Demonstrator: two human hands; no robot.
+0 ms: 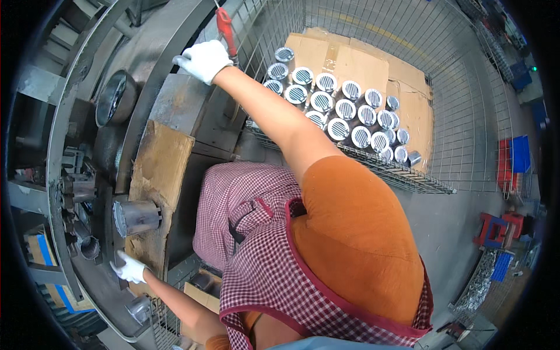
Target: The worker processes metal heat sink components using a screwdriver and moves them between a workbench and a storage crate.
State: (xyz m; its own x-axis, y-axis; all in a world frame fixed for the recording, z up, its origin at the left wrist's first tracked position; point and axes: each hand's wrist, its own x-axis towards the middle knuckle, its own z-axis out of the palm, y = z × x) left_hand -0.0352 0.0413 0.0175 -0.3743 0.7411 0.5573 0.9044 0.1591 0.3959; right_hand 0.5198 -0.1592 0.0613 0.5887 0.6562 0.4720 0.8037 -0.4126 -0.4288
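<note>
My left hand (129,270), in a white glove, is at the lower left with thumb and fingers apart, holding nothing. It is just nearer than a grey metal cylinder (137,217) lying on a worn wooden board (157,169). My right hand (204,61), also gloved, reaches far over the bench by a metal block (178,105). Its fingers stretch toward the dark rail and nothing shows in them; their undersides are hidden. Beside that hand hangs a red-handled tool (225,30). A second metal cylinder (139,308) sits below my left hand.
A wire cage (466,125) to the right holds rows of shiny cylinders (345,109) with slotted tops on cardboard (361,64). Behind the curved metal rail (55,140) is a round metal bowl (116,98). Red and blue stools (496,230) stand at the far right.
</note>
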